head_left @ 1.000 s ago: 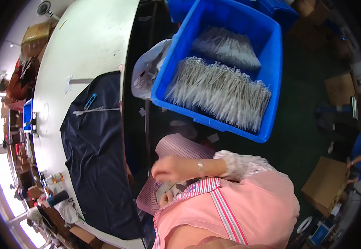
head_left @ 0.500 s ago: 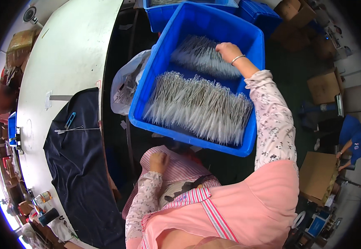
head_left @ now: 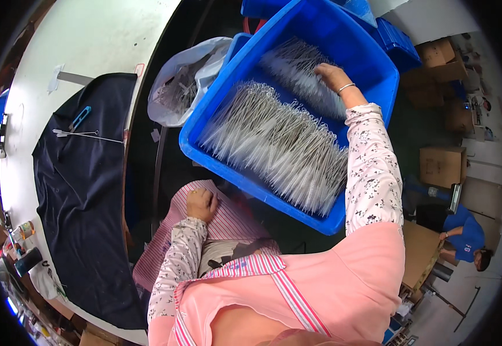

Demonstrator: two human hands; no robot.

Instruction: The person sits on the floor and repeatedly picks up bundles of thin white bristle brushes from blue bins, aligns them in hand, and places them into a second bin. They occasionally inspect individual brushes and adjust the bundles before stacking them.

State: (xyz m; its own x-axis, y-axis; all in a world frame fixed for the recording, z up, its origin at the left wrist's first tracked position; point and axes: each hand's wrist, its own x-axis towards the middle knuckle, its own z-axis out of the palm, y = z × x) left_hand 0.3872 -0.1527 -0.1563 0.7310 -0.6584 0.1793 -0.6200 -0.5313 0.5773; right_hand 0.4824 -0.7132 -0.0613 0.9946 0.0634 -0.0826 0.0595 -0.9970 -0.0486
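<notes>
— Where was the right hand [head_left: 333,75]?

— In the upper centre of the frame, inside the blue plastic bin [head_left: 372,86]. Its fingers were spread flat on the farther bundle of thin wire brushes [head_left: 297,69], touching but not closed around any.

— And the other hand?

— The left hand [head_left: 201,203] was curled closed on the striped apron [head_left: 228,222], lower centre, probably only resting. The nearer pile of brushes [head_left: 280,150] lay in rows, perhaps for easy picking. A dark cloth [head_left: 83,213] covered the white table [head_left: 112,40] at left.
</notes>
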